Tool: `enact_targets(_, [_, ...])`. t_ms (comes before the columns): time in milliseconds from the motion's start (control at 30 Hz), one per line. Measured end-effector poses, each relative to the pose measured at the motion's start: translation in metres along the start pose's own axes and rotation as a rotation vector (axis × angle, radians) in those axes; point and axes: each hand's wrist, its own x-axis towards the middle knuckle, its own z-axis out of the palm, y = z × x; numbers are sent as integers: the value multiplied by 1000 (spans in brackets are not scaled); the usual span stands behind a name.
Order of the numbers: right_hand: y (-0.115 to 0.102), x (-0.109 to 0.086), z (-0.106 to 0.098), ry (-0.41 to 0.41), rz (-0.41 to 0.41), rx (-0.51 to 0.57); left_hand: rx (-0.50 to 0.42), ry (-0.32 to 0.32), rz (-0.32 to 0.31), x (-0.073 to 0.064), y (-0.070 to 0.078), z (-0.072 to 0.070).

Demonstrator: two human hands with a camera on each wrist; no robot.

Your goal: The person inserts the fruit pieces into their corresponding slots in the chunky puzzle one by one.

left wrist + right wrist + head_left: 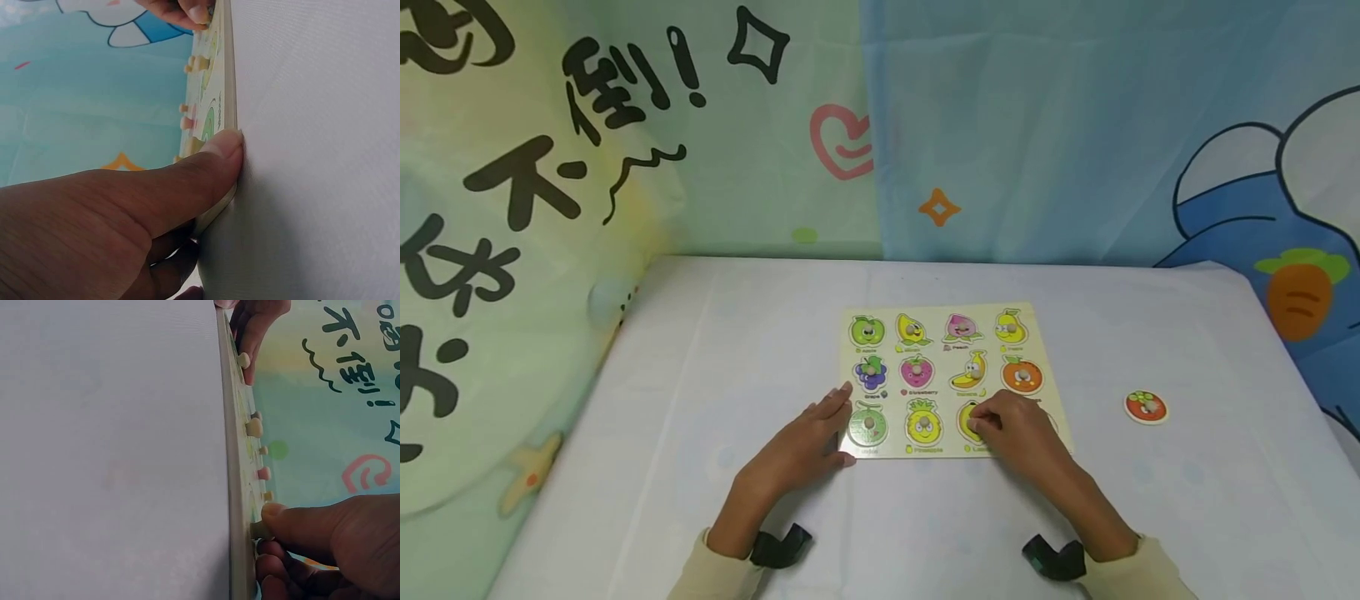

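A cream wooden puzzle board (951, 451) with knobbed fruit pieces lies flat on the table. My left hand (805, 446) holds its near left corner; in the left wrist view the thumb (219, 150) presses the front edge. With thumb and fingers my right hand (1026, 433) pinches the knob of a yellow fruit puzzle piece (967, 423) in the bottom row, partly covered by the fingers. That knob (259, 530) also shows in the right wrist view. The board's bottom right spot is mostly hidden behind this hand. Apart, to the right, lies a red tomato piece (1146, 407).
A white cloth (700, 375) covers the table. Apple (867, 332), strawberry (917, 372), orange (1022, 376) and pineapple (923, 423) pieces are among those on the board. Printed curtains (1037, 125) hang behind the table and along its left side. Each wrist wears a black strap mount (782, 547).
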Motion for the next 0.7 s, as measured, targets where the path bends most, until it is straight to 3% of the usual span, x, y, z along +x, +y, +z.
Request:
enact_targets(267, [0, 0, -1, -6, -14, -6, 12, -1, -3, 0, -1, 1])
enact_targets(467, [9, -3, -7, 65, -30, 31, 9, 1, -10, 1, -1, 1])
enact_targets(700, [34, -11, -22, 145, -10, 53, -7, -1, 0, 0, -1, 1])
